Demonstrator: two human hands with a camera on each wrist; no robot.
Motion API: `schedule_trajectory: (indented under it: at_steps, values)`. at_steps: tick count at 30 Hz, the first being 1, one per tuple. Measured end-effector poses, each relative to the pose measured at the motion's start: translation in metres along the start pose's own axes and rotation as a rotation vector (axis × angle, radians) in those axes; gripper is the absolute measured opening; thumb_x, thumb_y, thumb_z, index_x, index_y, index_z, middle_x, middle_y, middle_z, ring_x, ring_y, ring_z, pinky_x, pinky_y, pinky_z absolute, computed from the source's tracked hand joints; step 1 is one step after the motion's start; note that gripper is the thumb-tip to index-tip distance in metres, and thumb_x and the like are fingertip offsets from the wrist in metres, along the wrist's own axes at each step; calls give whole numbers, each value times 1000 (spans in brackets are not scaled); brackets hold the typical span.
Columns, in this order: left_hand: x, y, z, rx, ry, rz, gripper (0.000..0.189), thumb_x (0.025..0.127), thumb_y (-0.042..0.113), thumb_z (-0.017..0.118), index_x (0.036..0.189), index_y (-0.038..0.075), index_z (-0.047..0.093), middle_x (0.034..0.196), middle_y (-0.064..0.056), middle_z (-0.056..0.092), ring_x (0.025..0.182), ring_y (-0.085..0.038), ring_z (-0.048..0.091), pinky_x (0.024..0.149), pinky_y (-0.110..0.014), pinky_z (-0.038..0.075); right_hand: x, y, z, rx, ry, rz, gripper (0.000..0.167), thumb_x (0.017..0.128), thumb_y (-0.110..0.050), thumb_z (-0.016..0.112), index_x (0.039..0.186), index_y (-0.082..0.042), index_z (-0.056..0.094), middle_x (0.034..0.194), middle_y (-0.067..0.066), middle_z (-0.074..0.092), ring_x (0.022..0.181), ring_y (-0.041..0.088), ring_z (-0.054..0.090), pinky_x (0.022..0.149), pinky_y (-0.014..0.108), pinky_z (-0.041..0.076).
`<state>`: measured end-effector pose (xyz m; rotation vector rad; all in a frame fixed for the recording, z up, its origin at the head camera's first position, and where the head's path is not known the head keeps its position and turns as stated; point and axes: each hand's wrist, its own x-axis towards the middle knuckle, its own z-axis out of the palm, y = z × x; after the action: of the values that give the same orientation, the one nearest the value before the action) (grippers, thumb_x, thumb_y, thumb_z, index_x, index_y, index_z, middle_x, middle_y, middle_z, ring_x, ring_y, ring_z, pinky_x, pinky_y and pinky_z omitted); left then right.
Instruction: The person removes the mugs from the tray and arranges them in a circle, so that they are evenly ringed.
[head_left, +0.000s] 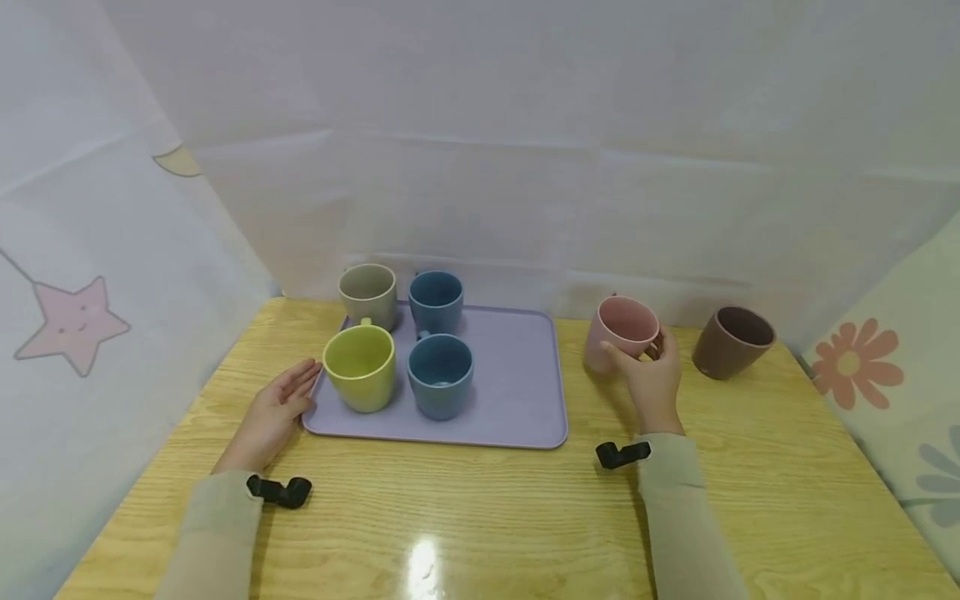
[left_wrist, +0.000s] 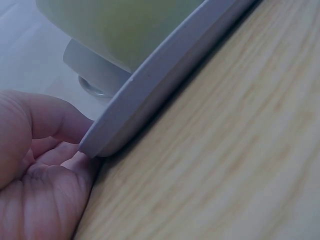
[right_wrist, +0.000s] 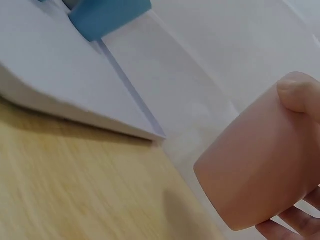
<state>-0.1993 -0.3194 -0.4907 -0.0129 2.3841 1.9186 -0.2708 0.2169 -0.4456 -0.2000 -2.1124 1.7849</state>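
My right hand (head_left: 654,379) grips a pink mug (head_left: 609,333) to the right of the lilac tray (head_left: 517,383), thumb on its near side and fingers round its right side. In the right wrist view the pink mug (right_wrist: 250,165) is tilted, its base raised over the table with a shadow below. My left hand (head_left: 273,417) lies at the tray's left edge with fingers extended. In the left wrist view its fingers (left_wrist: 60,117) touch the tray rim (left_wrist: 135,95). On the tray stand a yellow mug (head_left: 362,371), a grey mug (head_left: 369,298) and two blue mugs, the front one (head_left: 441,387) and the back one (head_left: 437,304).
A brown mug (head_left: 731,343) stands tilted-looking at the table's right, beyond my right hand. The wooden table (head_left: 480,508) ends at a white cloth backdrop (head_left: 480,200) behind the tray. Printed cloth hangs on both sides.
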Motion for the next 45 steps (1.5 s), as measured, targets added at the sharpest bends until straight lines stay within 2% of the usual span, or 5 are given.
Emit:
schedule_trajectory:
  at_steps: [10, 19, 30, 41, 45]
  values:
    - [1, 1, 0, -12, 7, -12, 68, 103, -4, 42, 163, 3, 10, 168, -17, 16, 153, -32, 18, 118, -25, 31, 11, 4, -23, 12, 86, -7, 86, 75, -25, 92, 149, -23, 48, 142, 3, 52, 125, 20, 51, 97, 26, 50]
    - [2, -3, 1, -9, -4, -1, 69, 103, -3, 43, 163, 4, 10, 167, -17, 17, 153, -33, 18, 117, -24, 32, 16, 9, -40, 50, 176, 40, 88, 74, -16, 92, 149, -20, 46, 144, 4, 50, 126, 20, 50, 103, 25, 47]
    - [1, -1, 1, -29, 4, 4, 69, 102, -5, 42, 162, 2, 10, 167, -19, 16, 153, -33, 17, 117, -23, 32, 20, 16, -52, 134, 214, 86, 92, 74, -11, 91, 152, -16, 42, 149, 6, 46, 135, 19, 46, 112, 24, 42]
    - [-1, -2, 1, -24, 5, 8, 69, 102, -5, 42, 162, 2, 9, 167, -18, 16, 153, -33, 17, 117, -22, 32, 24, 29, -61, 68, 258, 133, 98, 72, -19, 94, 154, -17, 40, 151, 7, 44, 137, 19, 44, 115, 28, 39]
    - [1, -3, 0, -37, 8, 12, 70, 101, -8, 42, 162, 1, 9, 167, -19, 16, 153, -33, 17, 116, -21, 32, 25, 31, -63, 69, 269, 121, 95, 72, -19, 94, 152, -18, 42, 149, 5, 45, 135, 17, 45, 114, 28, 40]
